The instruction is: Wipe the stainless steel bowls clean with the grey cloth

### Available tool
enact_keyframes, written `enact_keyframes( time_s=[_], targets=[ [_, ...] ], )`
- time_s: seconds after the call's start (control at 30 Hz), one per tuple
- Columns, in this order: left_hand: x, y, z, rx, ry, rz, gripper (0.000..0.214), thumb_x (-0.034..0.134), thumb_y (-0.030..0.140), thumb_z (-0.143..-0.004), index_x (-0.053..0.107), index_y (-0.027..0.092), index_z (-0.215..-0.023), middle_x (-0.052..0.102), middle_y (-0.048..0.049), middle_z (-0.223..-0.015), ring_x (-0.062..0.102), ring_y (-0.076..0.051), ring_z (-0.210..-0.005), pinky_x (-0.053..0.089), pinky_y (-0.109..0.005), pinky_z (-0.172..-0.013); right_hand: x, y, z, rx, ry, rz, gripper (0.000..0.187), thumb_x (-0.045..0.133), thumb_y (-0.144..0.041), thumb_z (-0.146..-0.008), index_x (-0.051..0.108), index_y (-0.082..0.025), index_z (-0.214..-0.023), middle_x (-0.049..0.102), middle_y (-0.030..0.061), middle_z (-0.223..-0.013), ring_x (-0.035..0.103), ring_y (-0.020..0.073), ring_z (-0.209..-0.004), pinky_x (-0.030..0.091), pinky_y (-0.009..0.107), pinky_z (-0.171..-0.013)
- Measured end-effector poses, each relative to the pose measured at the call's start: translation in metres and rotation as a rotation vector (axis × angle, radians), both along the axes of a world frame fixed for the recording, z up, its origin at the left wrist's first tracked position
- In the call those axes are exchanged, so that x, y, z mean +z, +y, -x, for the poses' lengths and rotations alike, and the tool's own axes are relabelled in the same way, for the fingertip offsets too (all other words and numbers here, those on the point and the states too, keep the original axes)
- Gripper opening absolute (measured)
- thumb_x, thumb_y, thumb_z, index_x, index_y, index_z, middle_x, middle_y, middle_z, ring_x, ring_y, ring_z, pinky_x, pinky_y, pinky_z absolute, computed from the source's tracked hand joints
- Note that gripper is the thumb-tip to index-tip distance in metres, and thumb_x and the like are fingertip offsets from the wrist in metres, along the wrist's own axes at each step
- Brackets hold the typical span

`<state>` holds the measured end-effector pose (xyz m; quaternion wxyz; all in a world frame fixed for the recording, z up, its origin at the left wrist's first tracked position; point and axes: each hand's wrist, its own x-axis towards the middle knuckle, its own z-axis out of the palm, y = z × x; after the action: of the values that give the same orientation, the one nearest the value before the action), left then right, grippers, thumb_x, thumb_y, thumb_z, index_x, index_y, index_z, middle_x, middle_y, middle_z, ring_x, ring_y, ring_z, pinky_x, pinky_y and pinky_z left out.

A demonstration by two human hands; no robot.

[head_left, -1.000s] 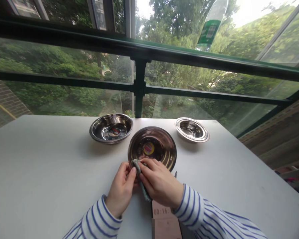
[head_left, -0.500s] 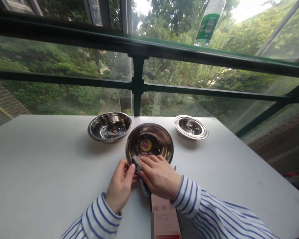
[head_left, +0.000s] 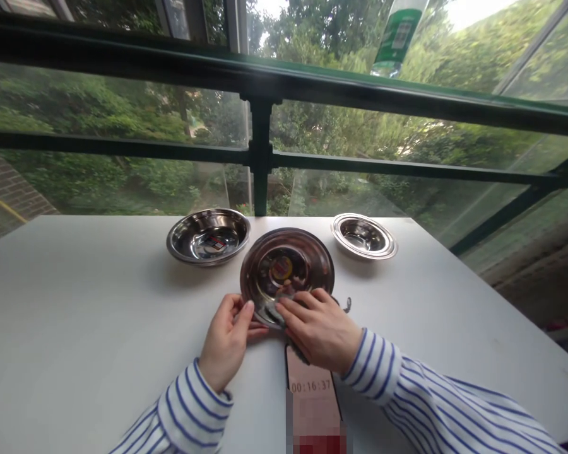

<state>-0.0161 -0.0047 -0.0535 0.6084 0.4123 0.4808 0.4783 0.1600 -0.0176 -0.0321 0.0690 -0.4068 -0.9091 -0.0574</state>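
A steel plate (head_left: 286,268) with a round sticker in its middle is tilted up off the white table (head_left: 76,315), its near rim raised. My left hand (head_left: 227,340) pinches that near rim from the left. My right hand (head_left: 319,328) presses a grey cloth (head_left: 277,313) onto the plate's near inner edge, fingers closed on it. Both sleeves are white with blue stripes.
A steel bowl (head_left: 208,236) stands behind at the left and a smaller steel bowl (head_left: 364,236) behind at the right. A phone (head_left: 312,397) showing a timer lies by my wrists. A green railing (head_left: 265,75) with glass runs beyond the table's far edge; a bottle (head_left: 395,34) stands on it.
The plate has tipped a little more upright and shifted right. My right hand with the cloth slid rightward along the near rim, uncovering more of the phone.
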Motion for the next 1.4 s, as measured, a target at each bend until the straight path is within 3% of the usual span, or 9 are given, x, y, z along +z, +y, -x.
enact_keyframes(
  time_s=[0.1, 0.3, 0.43, 0.53, 0.73, 0.97, 1.2, 1.4],
  targets=[
    [0.002, 0.000, -0.004, -0.026, 0.001, -0.020, 0.033, 0.065, 0.044, -0.070, 0.046, 0.019, -0.081, 0.056, 0.0033, -0.074, 0.065, -0.016, -0.062, 0.056, -0.034, -0.061, 0.002, -0.001, -0.010, -0.035, -0.040, -0.004, 0.038, 0.037, -0.025, -0.091, 0.048, -0.011, -0.125, 0.056, 0.0121, -0.124, 0.049, 0.0271, -0.098, 0.036, 0.042, -0.077],
    [0.002, -0.001, -0.003, -0.009, 0.015, -0.056, 0.031, 0.063, 0.043, -0.072, 0.048, 0.019, -0.084, 0.061, -0.0009, -0.084, 0.064, -0.016, -0.070, 0.054, -0.028, -0.059, -0.001, 0.005, 0.021, -0.066, 0.113, 0.014, 0.045, 0.031, -0.030, -0.094, 0.041, -0.009, -0.132, 0.048, 0.0123, -0.133, 0.048, 0.0253, -0.102, 0.038, 0.040, -0.080],
    [0.001, 0.002, 0.000, 0.008, 0.018, -0.008, 0.035, 0.065, 0.044, -0.069, 0.046, 0.019, -0.083, 0.060, 0.0019, -0.075, 0.063, -0.014, -0.057, 0.053, -0.028, -0.054, 0.000, 0.005, 0.001, -0.010, -0.001, -0.009, 0.041, 0.033, -0.029, -0.093, 0.048, -0.011, -0.127, 0.053, 0.0124, -0.129, 0.048, 0.0273, -0.100, 0.037, 0.043, -0.077],
    [0.002, 0.005, -0.003, -0.021, 0.024, -0.023, 0.033, 0.064, 0.044, -0.070, 0.046, 0.019, -0.083, 0.061, 0.0011, -0.079, 0.063, -0.014, -0.058, 0.053, -0.028, -0.054, 0.006, 0.005, -0.007, -0.045, -0.038, 0.018, 0.040, 0.032, -0.028, -0.093, 0.050, -0.012, -0.124, 0.056, 0.0109, -0.125, 0.049, 0.0284, -0.099, 0.037, 0.043, -0.076],
    [0.005, 0.005, 0.000, -0.016, 0.027, -0.075, 0.028, 0.063, 0.040, -0.072, 0.050, 0.018, -0.083, 0.063, -0.0011, -0.086, 0.064, -0.015, -0.072, 0.052, -0.026, -0.060, 0.005, 0.013, 0.034, -0.151, 0.143, 0.062, 0.045, 0.028, -0.032, -0.094, 0.044, -0.009, -0.129, 0.052, 0.0107, -0.130, 0.049, 0.0254, -0.101, 0.040, 0.039, -0.078],
    [0.004, 0.007, -0.001, -0.038, -0.002, -0.042, 0.029, 0.063, 0.040, -0.072, 0.046, 0.019, -0.082, 0.061, 0.0011, -0.080, 0.064, -0.014, -0.061, 0.054, -0.028, -0.056, 0.006, 0.012, -0.010, -0.081, -0.023, 0.041, 0.041, 0.038, -0.033, -0.091, 0.052, -0.013, -0.124, 0.055, 0.0116, -0.127, 0.048, 0.0280, -0.101, 0.036, 0.042, -0.078],
    [0.003, 0.009, -0.001, -0.007, -0.015, -0.064, 0.028, 0.062, 0.040, -0.073, 0.047, 0.019, -0.084, 0.062, 0.0003, -0.082, 0.064, -0.014, -0.066, 0.054, -0.027, -0.057, 0.005, 0.020, 0.022, -0.090, 0.099, 0.094, 0.044, 0.032, -0.034, -0.094, 0.044, -0.013, -0.130, 0.052, 0.0085, -0.131, 0.047, 0.0240, -0.101, 0.037, 0.038, -0.082],
    [0.005, 0.012, -0.001, 0.004, 0.008, -0.059, 0.026, 0.062, 0.038, -0.073, 0.046, 0.019, -0.080, 0.058, 0.0034, -0.070, 0.063, -0.014, -0.059, 0.054, -0.028, -0.053, 0.012, 0.017, -0.014, -0.023, -0.086, 0.033, 0.041, 0.038, -0.031, -0.092, 0.050, -0.011, -0.125, 0.054, 0.0116, -0.127, 0.046, 0.0279, -0.102, 0.034, 0.042, -0.080]
  ],
)
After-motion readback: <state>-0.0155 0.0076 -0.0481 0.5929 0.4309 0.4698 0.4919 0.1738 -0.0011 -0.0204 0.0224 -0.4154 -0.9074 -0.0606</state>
